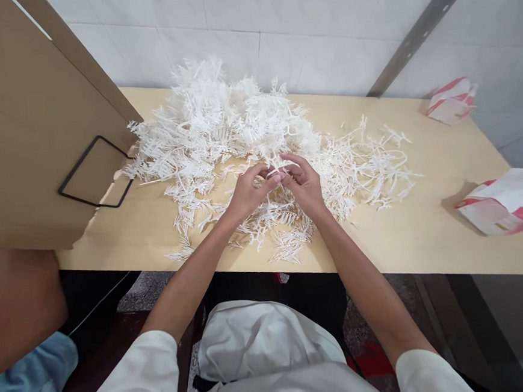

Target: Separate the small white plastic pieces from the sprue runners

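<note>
My left hand [253, 192] and my right hand [305, 186] meet over the middle of the table, fingertips nearly touching. Both are closed in a pinch on a small white branched plastic piece [274, 169], partly hidden by the fingers. Behind them rises a tangled heap of white comb-like plastic pieces [237, 122]. Short thin white sticks [290, 245] lie scattered below my hands, near the table's front edge. To the right of my right hand is a looser spread of curved, bare white strips [389, 171].
A large cardboard sheet [34, 129] stands at the left, beside a black wire frame [99, 172]. Another person's arm [21, 305] shows at the lower left. Two red-and-white paper packets [506, 204] sit on the wooden table [427, 231] at the right. A tiled wall [322, 40] borders the back.
</note>
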